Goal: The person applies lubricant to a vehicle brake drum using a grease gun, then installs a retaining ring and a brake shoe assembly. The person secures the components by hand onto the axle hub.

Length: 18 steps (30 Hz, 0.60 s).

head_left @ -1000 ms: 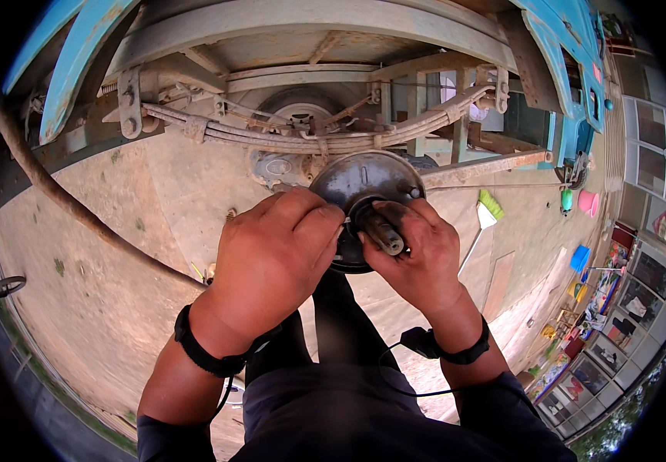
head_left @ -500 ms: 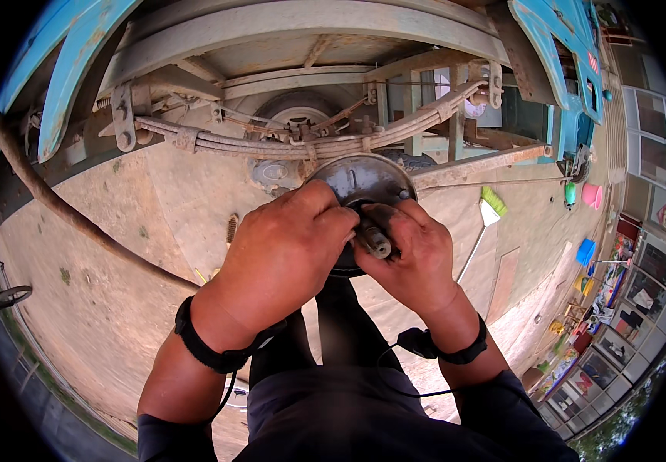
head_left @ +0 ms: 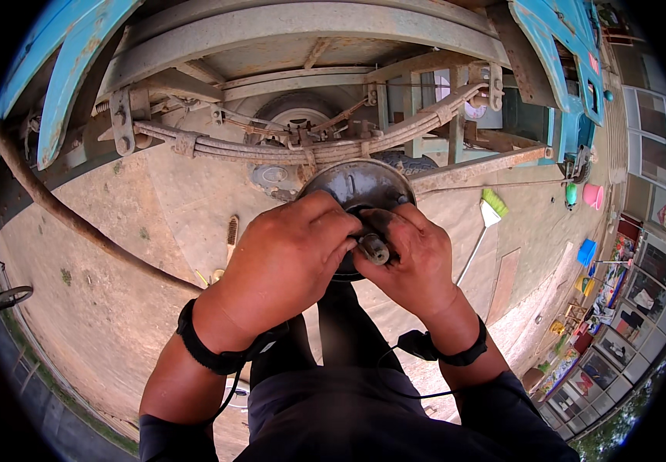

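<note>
A round, dark, greasy metal plate (head_left: 354, 181) stands below the vehicle's leaf spring, and a stubby axle spindle (head_left: 375, 249) juts from its middle toward me. My left hand (head_left: 286, 242) is closed at the spindle's left side, thumb and fingertips pressed together near its base. Whatever those fingertips pinch is hidden. From the right, my right hand (head_left: 414, 254) curls its fingers and thumb round the spindle; the fingertips are black with grease. Both hands cover the lower part of the plate.
Rusty leaf springs (head_left: 271, 148) and the blue vehicle's frame (head_left: 302, 31) hang over the plate. A brown pole-like bar (head_left: 86, 223) slants across the left. On the ground lie a brush (head_left: 232, 231) and a green-bristled broom (head_left: 491, 206). A pink bucket (head_left: 593, 195) stands at right.
Both hands remain at the spindle, with small shifts of the fingers. The left hand's fingertips sit slightly closer to the spindle's end. The plate appears a little lower in view.
</note>
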Each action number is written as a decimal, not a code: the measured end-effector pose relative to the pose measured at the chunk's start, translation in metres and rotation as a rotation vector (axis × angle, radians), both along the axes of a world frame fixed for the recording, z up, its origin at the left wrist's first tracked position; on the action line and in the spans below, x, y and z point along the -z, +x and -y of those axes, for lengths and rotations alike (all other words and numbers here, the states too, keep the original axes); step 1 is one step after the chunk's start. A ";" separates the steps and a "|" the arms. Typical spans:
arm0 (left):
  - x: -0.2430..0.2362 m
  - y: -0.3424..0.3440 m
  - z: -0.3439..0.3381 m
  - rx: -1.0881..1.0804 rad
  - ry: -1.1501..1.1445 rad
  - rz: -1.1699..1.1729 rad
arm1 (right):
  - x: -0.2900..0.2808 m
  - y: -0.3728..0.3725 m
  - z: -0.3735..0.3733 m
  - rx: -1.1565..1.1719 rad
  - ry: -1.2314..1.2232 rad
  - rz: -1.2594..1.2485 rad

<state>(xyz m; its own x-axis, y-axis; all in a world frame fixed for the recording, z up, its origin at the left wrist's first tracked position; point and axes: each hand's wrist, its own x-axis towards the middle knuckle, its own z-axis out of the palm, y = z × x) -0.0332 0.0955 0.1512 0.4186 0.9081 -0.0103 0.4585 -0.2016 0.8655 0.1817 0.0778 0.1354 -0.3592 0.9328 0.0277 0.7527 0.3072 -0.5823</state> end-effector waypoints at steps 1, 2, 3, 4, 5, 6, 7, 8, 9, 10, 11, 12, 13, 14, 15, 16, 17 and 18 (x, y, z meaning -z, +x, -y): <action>0.000 0.000 0.000 -0.002 0.006 -0.005 | -0.001 0.000 0.000 0.001 0.000 0.003; 0.000 0.000 0.000 -0.008 0.003 -0.001 | -0.001 -0.001 0.000 0.003 0.000 0.006; 0.000 0.000 0.000 -0.014 0.000 0.003 | -0.002 -0.001 -0.001 0.002 -0.002 0.006; 0.000 0.000 0.000 -0.021 -0.003 0.008 | -0.002 -0.001 -0.001 0.001 -0.004 0.006; -0.001 0.000 0.000 -0.020 0.001 0.005 | -0.002 -0.001 -0.001 -0.001 -0.006 0.006; -0.002 -0.001 -0.001 -0.019 0.004 0.002 | -0.003 -0.001 -0.002 0.000 -0.007 0.005; -0.002 0.000 -0.001 -0.018 0.008 0.000 | -0.003 -0.001 -0.002 0.000 -0.008 0.003; -0.002 0.000 -0.001 -0.025 0.014 -0.005 | -0.003 -0.001 -0.002 0.001 -0.009 0.002; -0.001 0.000 -0.001 -0.032 0.020 -0.011 | -0.004 -0.002 -0.003 0.003 -0.016 0.008; 0.000 0.000 0.000 -0.039 0.026 -0.016 | -0.005 -0.002 -0.003 0.004 -0.023 0.014; 0.000 -0.001 -0.001 -0.057 0.031 -0.024 | -0.005 -0.003 -0.003 0.006 -0.029 0.020; 0.001 -0.002 -0.002 -0.075 0.035 -0.031 | -0.005 -0.003 -0.003 0.010 -0.031 0.018; 0.001 -0.004 -0.002 -0.093 0.040 -0.039 | -0.004 -0.002 -0.003 0.013 -0.033 0.015; 0.000 -0.005 -0.002 -0.094 0.037 -0.033 | -0.004 -0.002 -0.003 0.017 -0.035 0.013; 0.000 -0.005 -0.002 -0.094 0.035 -0.027 | -0.004 -0.002 -0.002 0.019 -0.040 0.019; -0.001 -0.006 -0.002 -0.093 0.033 -0.020 | -0.005 -0.002 -0.002 0.021 -0.044 0.025; -0.001 -0.005 -0.002 -0.084 0.029 -0.011 | -0.005 -0.002 -0.003 0.023 -0.048 0.031; -0.003 -0.003 -0.001 -0.075 0.024 -0.003 | -0.004 -0.002 -0.003 0.022 -0.039 0.018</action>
<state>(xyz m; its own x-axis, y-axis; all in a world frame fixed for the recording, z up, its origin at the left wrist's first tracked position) -0.0359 0.0970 0.1542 0.3495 0.9369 0.0109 0.4757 -0.1875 0.8594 0.1795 0.0805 0.1399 -0.3386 0.9408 -0.0146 0.7692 0.2678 -0.5801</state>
